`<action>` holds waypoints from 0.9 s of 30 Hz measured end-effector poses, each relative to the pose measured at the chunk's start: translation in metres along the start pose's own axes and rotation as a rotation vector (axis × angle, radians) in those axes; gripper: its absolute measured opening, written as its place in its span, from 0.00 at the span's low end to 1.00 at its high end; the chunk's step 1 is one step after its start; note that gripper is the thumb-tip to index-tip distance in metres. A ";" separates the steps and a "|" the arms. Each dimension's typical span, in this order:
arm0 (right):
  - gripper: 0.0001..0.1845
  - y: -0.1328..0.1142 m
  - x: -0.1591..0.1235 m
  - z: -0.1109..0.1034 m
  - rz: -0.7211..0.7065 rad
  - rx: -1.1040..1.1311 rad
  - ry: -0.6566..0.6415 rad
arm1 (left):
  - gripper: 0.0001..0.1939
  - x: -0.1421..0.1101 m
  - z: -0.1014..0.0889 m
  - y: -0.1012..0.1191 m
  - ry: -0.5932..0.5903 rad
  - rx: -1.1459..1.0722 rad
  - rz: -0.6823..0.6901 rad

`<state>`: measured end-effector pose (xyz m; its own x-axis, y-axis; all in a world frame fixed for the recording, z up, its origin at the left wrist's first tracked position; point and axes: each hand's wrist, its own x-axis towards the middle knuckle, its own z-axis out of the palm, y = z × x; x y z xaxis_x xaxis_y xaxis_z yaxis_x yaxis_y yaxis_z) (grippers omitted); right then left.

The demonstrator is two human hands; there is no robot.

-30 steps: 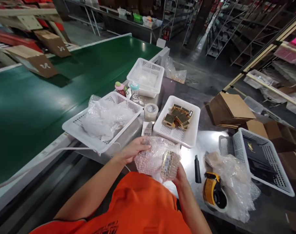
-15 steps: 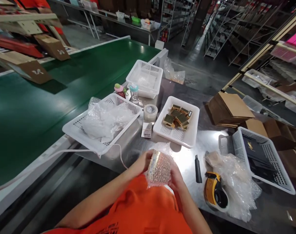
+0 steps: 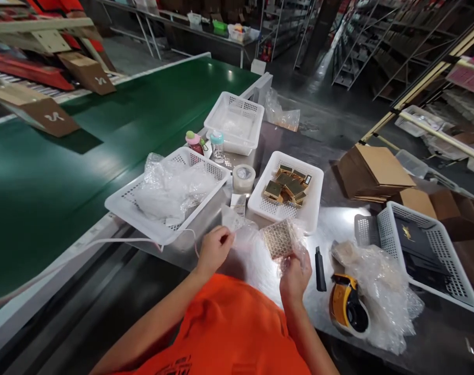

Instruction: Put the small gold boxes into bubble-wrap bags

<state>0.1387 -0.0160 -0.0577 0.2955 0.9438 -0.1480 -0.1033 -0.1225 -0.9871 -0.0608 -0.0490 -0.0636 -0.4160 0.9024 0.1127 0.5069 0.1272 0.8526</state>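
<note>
My right hand (image 3: 297, 274) is closed around the lower right side of a gold box (image 3: 278, 239) in bubble wrap, held above the metal table. A loose flap of bubble wrap (image 3: 245, 233) stretches left from the box. My left hand (image 3: 214, 251) pinches at the left end of this flap, thumb and fingertips together. Just beyond the box, a white basket (image 3: 315, 195) holds several gold boxes (image 3: 287, 183). A black box cutter (image 3: 320, 268) lies right of my right hand, and a yellow tape dispenser (image 3: 347, 307) farther right.
To the left, a white basket (image 3: 123, 212) holds bubble wrap sheets, beside a green conveyor belt (image 3: 151, 114). A tape roll (image 3: 244, 178) and bottles (image 3: 217, 146) stand near it. On the right are crumpled bubble wrap (image 3: 383, 291), flattened cartons (image 3: 377, 169) and a basket of black packages (image 3: 420, 247).
My hands have moved apart. The wrapped box has shifted right and forward in my right hand, while my left hand has moved left and the wrap's flap now extends between them.
</note>
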 end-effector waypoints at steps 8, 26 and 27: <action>0.19 0.036 0.000 -0.004 -0.614 -0.513 -0.474 | 0.18 0.000 0.013 0.013 -0.111 -0.065 -0.050; 0.10 0.052 0.033 0.009 -0.042 -0.352 -0.220 | 0.13 -0.039 0.046 0.036 -0.605 0.583 0.125; 0.10 0.055 0.029 0.009 -0.029 -0.338 -0.221 | 0.13 -0.041 0.048 0.036 -0.604 0.579 0.121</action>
<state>0.1331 0.0075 -0.1162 0.0785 0.9872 -0.1390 0.2315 -0.1537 -0.9606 0.0107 -0.0612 -0.0624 0.0576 0.9675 -0.2461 0.8972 0.0579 0.4377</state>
